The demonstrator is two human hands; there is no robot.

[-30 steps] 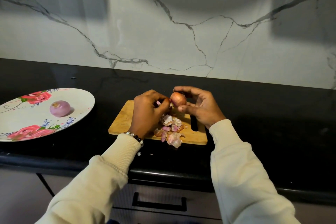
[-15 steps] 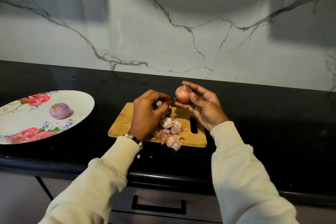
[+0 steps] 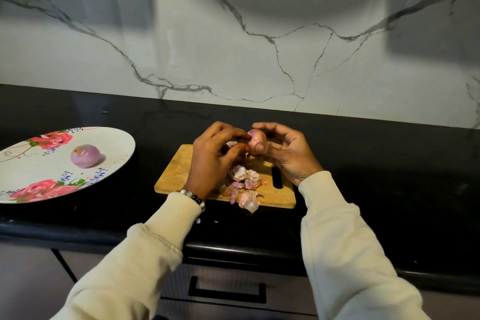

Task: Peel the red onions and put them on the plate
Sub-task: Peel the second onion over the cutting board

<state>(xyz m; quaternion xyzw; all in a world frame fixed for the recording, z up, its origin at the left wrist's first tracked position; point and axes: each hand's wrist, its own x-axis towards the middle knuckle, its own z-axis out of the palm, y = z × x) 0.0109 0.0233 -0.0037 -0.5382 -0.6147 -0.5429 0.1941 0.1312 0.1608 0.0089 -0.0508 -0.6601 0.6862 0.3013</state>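
The right hand (image 3: 288, 154) holds a red onion (image 3: 256, 141) above the far edge of the board (image 3: 176, 173): its fingers curl over the onion's far side and the thumb presses on the near side. The left hand (image 3: 211, 157) meets the onion from the left, its curled fingertips and thumb pinched at the onion's skin; whether it holds a loose scrap there cannot be told. Peels (image 3: 245, 184) lie in a heap on the board's near half, one hanging over the near edge. Well apart to the left, a peeled onion (image 3: 84, 156) sits in the middle of the flowered plate (image 3: 114, 143) on the black counter (image 3: 376, 176).
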